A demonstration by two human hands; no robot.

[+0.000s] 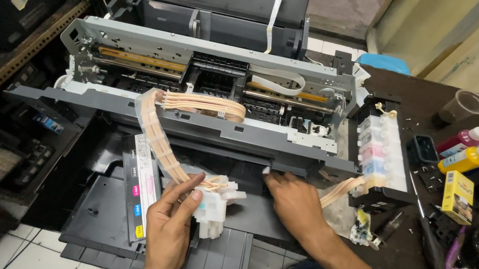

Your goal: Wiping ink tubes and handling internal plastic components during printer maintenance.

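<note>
At frame bottom centre, white damper block (210, 205) sits pinched in left hand (170, 223), fingers clamped on it. Tube ribbon (157, 133) runs off at 11 o'clock toward the open printer (210, 76). Right hand (295, 199), at 3 o'clock from block, lies flat, fingers loosely together, on the grey front panel (251, 139). Ink tank unit (377, 154) further right.

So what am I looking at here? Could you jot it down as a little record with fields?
Setting: dark workbench
Main item: opened printer, cover off
Left hand: holds white plastic connector block on the end of a tube bundle
Right hand: resting on the printer's front edge
Beside the printer: ink tank unit, ink bottles, yellow box
</note>
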